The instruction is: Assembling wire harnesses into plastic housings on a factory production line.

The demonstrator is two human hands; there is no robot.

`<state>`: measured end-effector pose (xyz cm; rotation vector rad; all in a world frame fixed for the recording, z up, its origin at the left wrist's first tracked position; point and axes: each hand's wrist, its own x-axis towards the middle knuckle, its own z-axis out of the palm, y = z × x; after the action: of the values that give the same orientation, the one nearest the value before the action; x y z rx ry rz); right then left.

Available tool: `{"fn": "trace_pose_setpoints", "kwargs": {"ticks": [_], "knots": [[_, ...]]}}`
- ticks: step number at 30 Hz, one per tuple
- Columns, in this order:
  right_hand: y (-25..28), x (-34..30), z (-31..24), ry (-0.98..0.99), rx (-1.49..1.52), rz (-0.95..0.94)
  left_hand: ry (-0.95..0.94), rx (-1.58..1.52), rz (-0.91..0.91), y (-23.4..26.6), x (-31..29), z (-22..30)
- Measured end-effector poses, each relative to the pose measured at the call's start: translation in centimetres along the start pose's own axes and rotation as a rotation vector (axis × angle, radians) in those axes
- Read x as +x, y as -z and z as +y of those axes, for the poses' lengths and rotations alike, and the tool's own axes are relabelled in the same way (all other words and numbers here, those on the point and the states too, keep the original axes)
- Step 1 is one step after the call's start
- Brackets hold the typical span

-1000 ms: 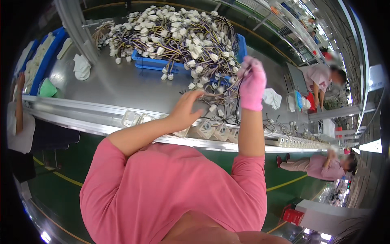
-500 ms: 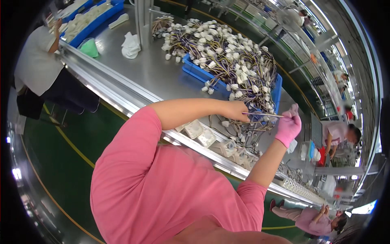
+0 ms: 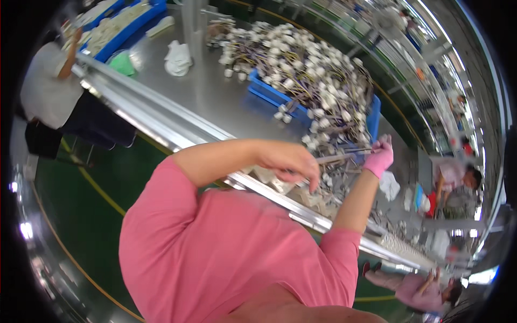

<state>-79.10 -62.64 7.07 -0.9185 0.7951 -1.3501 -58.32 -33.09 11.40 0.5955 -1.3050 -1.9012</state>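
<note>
1. Your gloved right hand (image 3: 381, 156) pinched wires (image 3: 340, 157) above the worktop (image 3: 215, 99), apparently keeping them apart from the heap (image 3: 301, 54).
2. Your bare left hand (image 3: 292, 162), blurred, bent its fingers near the wires' other end; its grip couldn't be told.
3. The blue tub (image 3: 271, 95) underlay the heap, probably for easy reach.

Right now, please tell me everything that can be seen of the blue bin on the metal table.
The blue bin looks like plastic, with upright walls. It rests on the grey metal table, heaped above its rim with wires bearing white connectors; some hang over its near side. They hide most of it, its bottom included. The gloved right hand is near its near end; whether they touch is unclear.
</note>
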Motion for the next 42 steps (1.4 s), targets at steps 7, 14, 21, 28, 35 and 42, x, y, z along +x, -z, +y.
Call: {"fn": "trace_pose_setpoints", "kwargs": {"ticks": [7, 14, 21, 28, 35, 42], "knots": [[-3.7, -4.3, 1.3, -0.353, -0.653, -0.542, -0.405, -0.491, 0.261, 4.1, -4.2, 0.0], [-6.1, -11.1, 1.5, -0.402, -1.216, -0.791, -0.599, -0.613, 0.384, 8.7, -3.1, -3.3], [-8.2, -18.9, 2.5, -0.019, -1.292, -0.779, -0.266, -0.570, 0.914, 5.3, 3.3, -7.5], [-7.1, -20.9, 3.1, 0.153, -1.103, -0.633, -0.103, -0.530, 0.841, 4.7, 4.5, -8.4], [-5.3, -21.4, 2.7, 0.004, -1.014, -0.580, 0.291, -0.389, 0.538, 5.4, 3.0, -6.8], [-5.7, -22.6, 2.3, 0.015, -1.127, -0.612, 0.128, 0.195, 0.685, 4.5, 2.7, -7.1]]}}
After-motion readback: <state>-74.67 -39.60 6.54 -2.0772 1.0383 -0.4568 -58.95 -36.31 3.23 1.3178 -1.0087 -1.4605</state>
